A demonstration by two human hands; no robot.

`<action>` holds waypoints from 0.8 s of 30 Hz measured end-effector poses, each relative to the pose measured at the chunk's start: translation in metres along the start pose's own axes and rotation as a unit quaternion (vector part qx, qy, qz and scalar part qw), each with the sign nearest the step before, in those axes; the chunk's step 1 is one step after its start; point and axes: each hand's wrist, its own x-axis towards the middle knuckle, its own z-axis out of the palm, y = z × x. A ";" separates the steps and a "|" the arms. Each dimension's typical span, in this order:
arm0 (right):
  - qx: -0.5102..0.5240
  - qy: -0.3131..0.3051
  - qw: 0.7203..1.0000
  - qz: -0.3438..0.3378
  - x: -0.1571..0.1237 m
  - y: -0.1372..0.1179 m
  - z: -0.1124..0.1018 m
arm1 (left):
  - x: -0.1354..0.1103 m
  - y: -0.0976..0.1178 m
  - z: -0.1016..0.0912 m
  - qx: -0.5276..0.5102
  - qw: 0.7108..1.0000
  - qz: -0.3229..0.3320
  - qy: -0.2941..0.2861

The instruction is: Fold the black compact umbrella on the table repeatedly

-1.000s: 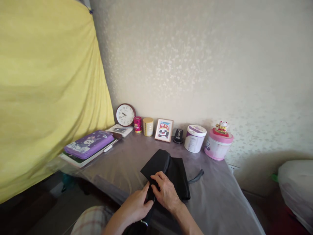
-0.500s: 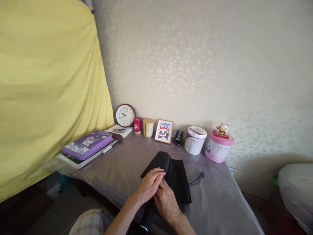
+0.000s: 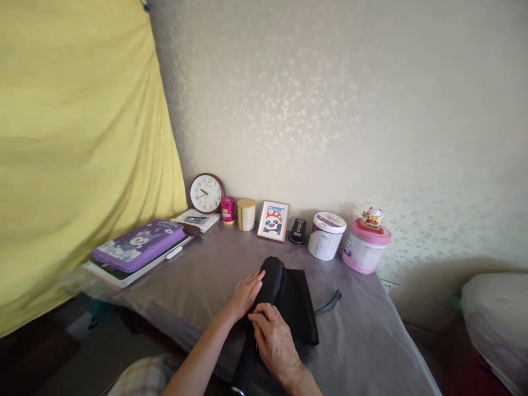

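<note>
Carefully, the right hand (image 3: 274, 344) is curling its fingers (image 3: 264, 314) over the black folding umbrella (image 3: 272, 280), holding it down on the grey-covered counter (image 3: 363, 324), while the left hand (image 3: 245, 297) is lying just beside, fingers spread and flat.

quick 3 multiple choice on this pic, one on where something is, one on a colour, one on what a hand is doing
1. What stands immediately right of the round clock?
A. a red tin
B. a panda picture frame
C. a pink canister

2. What colour is the zip case at the left?
A. green
B. purple
C. orange

3. How does the left hand meet the black folding umbrella?
A. clenched in a fist
B. lifted well clear of it
C. fingers open and straight against it

Answers:
1. A, the red tin sits right beside the clock.
2. B, the case shows purple with a cartoon print.
3. C, the fingers lie open along the umbrella while the right hand curls over it.
</note>
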 end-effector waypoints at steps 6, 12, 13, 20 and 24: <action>-0.014 0.007 1.000 -0.005 0.001 0.004 0.005 | -0.004 0.012 -0.006 -0.028 0.998 -0.001 0.061; -0.057 0.029 0.998 -0.017 -0.003 0.007 0.012 | -0.039 0.040 0.002 -0.108 0.993 0.056 -0.005; -0.059 0.027 0.998 -0.016 -0.003 0.005 0.012 | -0.044 0.040 0.004 -0.116 0.992 0.052 -0.005; 0.015 0.053 0.998 -0.009 -0.019 -0.007 -0.018 | -0.066 0.025 0.022 -0.144 0.989 0.018 0.031; -0.043 0.209 0.973 0.088 -0.037 0.022 -0.042 | -0.075 0.023 0.030 -0.084 0.995 -0.004 0.048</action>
